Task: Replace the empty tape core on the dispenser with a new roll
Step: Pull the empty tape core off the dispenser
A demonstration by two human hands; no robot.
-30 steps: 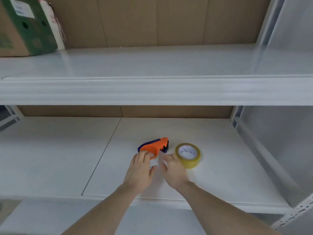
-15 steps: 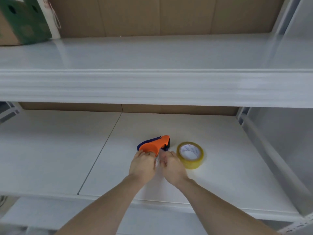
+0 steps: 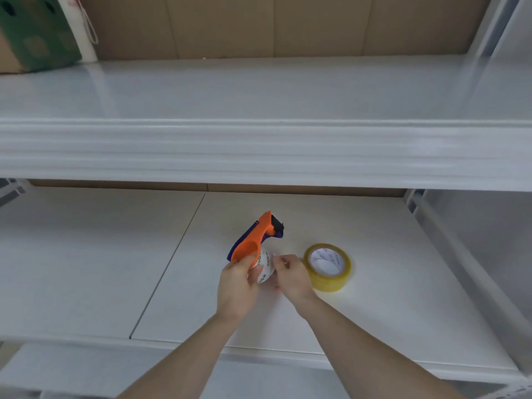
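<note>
You hold the dispenser above the lower shelf, both hands on it.

Your left hand (image 3: 236,286) grips the orange-and-blue tape dispenser (image 3: 254,240) by its rear end, its nose tilted up and away from you. Your right hand (image 3: 290,276) pinches the white printed core (image 3: 265,267) still seated in the dispenser. The new roll (image 3: 328,267) of yellowish tape lies flat on the white shelf (image 3: 388,298), just beside your right hand.
</note>
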